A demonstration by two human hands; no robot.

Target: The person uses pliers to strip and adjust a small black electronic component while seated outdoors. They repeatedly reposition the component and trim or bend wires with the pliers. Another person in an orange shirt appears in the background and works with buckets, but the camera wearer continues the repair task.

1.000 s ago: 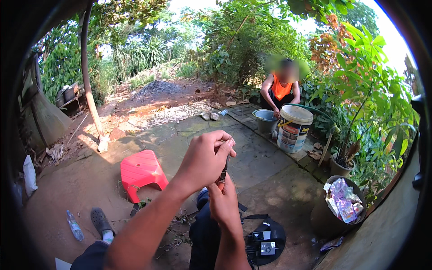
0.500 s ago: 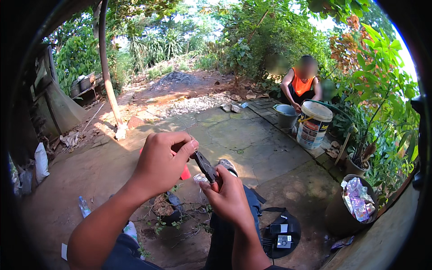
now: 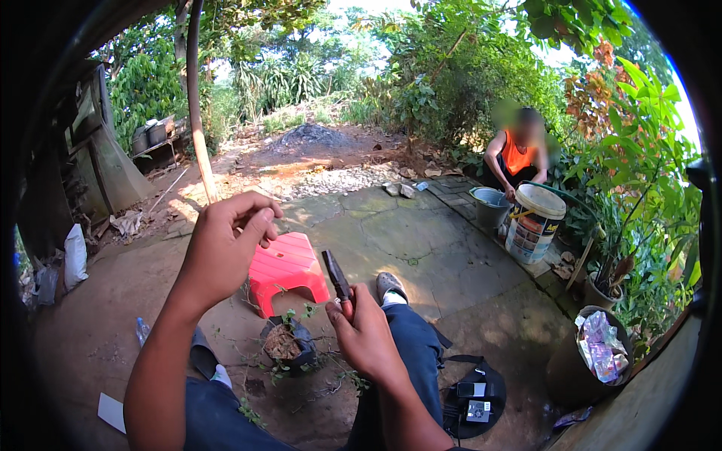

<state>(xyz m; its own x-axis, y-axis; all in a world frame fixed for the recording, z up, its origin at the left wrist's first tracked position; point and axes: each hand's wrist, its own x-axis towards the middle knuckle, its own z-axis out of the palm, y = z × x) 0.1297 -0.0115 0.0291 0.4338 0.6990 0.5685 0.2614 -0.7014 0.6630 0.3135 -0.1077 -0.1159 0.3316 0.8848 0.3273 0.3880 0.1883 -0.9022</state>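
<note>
In the head view, the left hand has drawn away from the tip of the pliers, which it met half a second ago; its fingers curl loosely, and whether they pinch anything I cannot tell. The right hand grips the pliers by the handles, jaws pointing up. The red stool, mostly hidden then, shows beyond and between the hands; a black plant pot sits below between them. Paving opens beyond the right hand, edged at far right by a white bucket.
</note>
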